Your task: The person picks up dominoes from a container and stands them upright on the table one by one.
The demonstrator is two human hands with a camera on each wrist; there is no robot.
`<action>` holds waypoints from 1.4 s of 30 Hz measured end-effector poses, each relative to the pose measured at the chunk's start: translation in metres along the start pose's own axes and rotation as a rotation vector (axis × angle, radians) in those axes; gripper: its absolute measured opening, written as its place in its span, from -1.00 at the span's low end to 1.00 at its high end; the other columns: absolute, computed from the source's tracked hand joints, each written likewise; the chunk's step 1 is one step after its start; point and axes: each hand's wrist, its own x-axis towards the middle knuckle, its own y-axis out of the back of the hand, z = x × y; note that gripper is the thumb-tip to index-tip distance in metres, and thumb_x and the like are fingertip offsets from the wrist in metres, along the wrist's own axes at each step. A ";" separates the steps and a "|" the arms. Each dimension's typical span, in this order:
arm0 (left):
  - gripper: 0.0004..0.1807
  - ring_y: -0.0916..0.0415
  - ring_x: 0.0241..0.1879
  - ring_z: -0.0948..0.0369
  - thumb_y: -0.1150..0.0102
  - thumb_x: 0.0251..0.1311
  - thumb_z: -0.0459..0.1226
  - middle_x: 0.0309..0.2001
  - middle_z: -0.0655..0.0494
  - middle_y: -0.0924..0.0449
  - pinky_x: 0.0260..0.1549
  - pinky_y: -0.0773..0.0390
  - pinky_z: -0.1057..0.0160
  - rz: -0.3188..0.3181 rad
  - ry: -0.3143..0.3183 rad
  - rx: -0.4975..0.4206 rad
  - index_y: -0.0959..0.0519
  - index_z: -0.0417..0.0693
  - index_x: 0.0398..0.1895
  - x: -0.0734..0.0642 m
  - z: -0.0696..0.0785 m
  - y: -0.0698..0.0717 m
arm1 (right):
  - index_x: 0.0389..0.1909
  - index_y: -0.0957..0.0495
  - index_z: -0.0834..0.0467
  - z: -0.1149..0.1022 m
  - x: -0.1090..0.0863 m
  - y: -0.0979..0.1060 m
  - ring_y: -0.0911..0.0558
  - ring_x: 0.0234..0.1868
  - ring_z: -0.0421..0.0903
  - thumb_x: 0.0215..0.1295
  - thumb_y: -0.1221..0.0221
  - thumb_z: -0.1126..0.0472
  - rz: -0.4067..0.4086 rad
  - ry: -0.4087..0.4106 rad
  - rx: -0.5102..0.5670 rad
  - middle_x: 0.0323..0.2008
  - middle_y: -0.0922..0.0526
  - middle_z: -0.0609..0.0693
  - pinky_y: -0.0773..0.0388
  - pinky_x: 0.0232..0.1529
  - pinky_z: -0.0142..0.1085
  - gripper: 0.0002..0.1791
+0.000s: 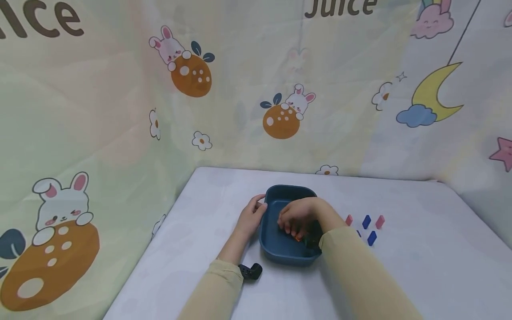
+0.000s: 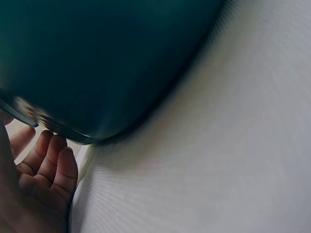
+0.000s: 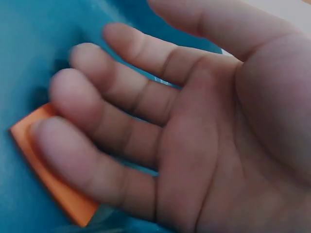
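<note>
A dark blue rectangular bin stands on the table, its inside facing up. At its left side is my left hand, fingertips against the outer wall near the rim; in the left wrist view the slightly bent fingers lie close to the wall. My right hand reaches down into the bin, palm exposed in the right wrist view and thumb apart from the loosely bent fingers. Under the little finger lies a flat orange block on the bin's floor, partly covered by fingertips.
Right of the bin, several small blocks stand on the white table, among them a pink block and a blue block. The right sleeve partly hides others. Printed cloth hangs behind and at the left.
</note>
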 end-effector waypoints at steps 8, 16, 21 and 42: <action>-0.53 -0.49 -0.19 0.16 0.05 0.41 0.09 -0.09 0.11 -0.58 -0.22 -0.50 0.23 -0.011 0.011 0.007 -0.37 0.36 0.36 0.000 0.003 0.001 | -0.08 -0.63 0.19 -0.004 0.006 -0.003 -0.64 -0.29 0.02 0.44 -0.06 0.05 0.220 0.144 0.005 -0.25 -0.64 0.12 -0.67 -0.22 -0.17 -0.69; -0.52 -0.51 -0.16 0.17 0.03 0.40 0.11 -0.10 0.12 -0.58 -0.18 -0.48 0.21 -0.004 0.000 0.042 -0.38 0.36 0.35 0.004 -0.002 0.000 | -0.06 -0.59 0.18 0.007 0.017 -0.002 -0.64 -0.25 -0.02 0.48 0.00 0.05 0.460 0.299 0.048 -0.24 -0.65 0.07 -0.64 -0.16 -0.19 -0.68; -0.52 -0.49 -0.21 0.19 0.04 0.41 0.10 -0.12 0.12 -0.58 -0.25 -0.48 0.23 0.002 -0.005 0.042 -0.39 0.33 0.35 0.005 -0.003 -0.001 | -0.05 -0.59 0.15 0.012 0.021 0.001 -0.55 -0.33 -0.03 0.40 -0.10 0.15 0.547 0.307 -0.041 -0.27 -0.60 0.04 -0.54 -0.28 -0.24 -0.77; -0.54 -0.49 -0.27 0.17 0.01 0.40 0.08 -0.12 0.09 -0.57 -0.28 -0.49 0.25 0.001 -0.003 0.012 -0.41 0.32 0.33 0.003 -0.002 0.000 | -0.22 -0.63 0.09 0.011 0.017 -0.007 -0.56 -0.40 -0.04 0.23 -0.32 0.21 0.530 0.170 -0.229 -0.35 -0.60 0.02 -0.54 -0.38 -0.27 -0.88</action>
